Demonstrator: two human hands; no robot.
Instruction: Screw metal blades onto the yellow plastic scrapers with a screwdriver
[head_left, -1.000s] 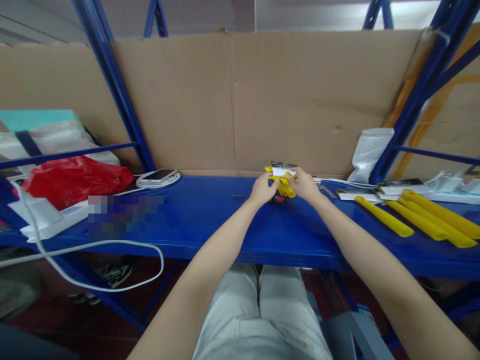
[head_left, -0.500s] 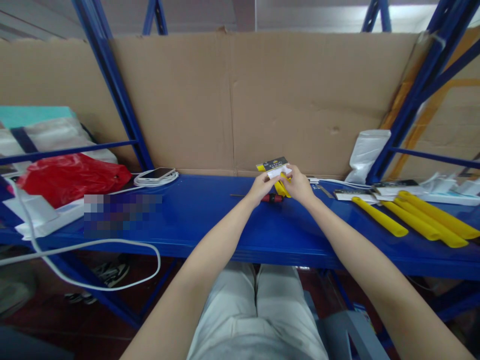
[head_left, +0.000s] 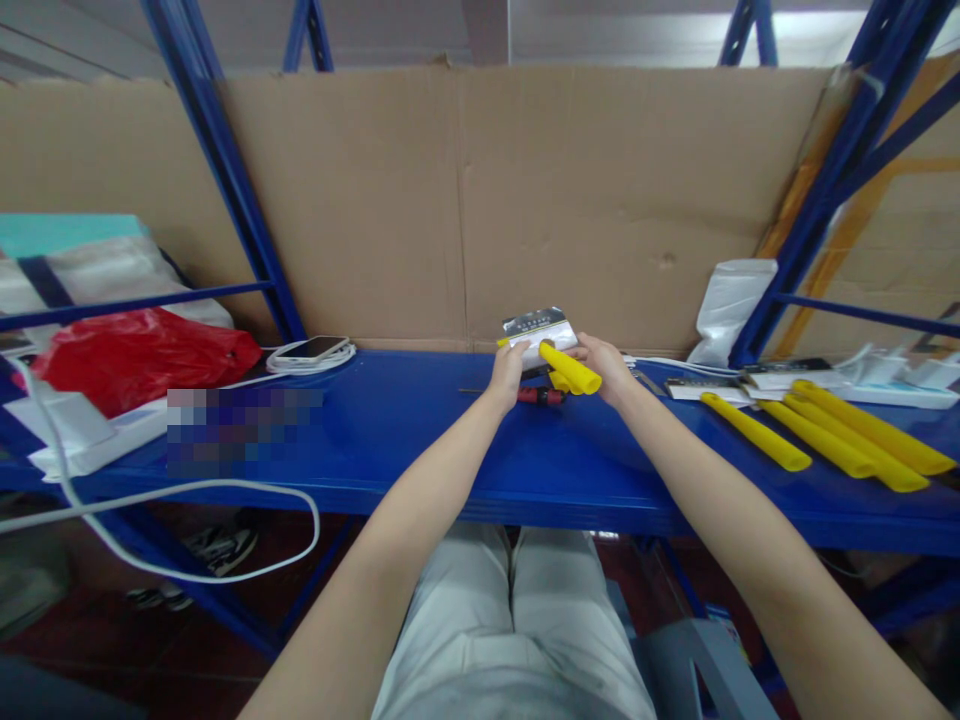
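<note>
My left hand (head_left: 508, 372) grips the left side of a black-and-white printed card (head_left: 536, 328) above the blue bench. A yellow tapered tube (head_left: 574, 370) lies across the card's lower part, its wide end toward me. At the card's right edge, my right hand (head_left: 604, 365) has its fingers bent in behind the tube; their exact grip is partly hidden. More yellow (head_left: 558, 382) shows just below the tube, mostly covered. Under the hands, a screwdriver with a dark red handle (head_left: 541, 396) rests on the bench, its shaft pointing left.
Several yellow tubes (head_left: 757, 432) and printed cards (head_left: 705, 391) lie at the right. A white pouch (head_left: 729, 312) leans by the blue post. At the left are a phone (head_left: 315, 347) on a coiled white cable, a red bag (head_left: 150, 355) and a looping cable (head_left: 217, 484).
The card has tilted and shifted slightly left. The yellow tube has swung into fuller view over the card's front, and my hands have moved a little apart.
</note>
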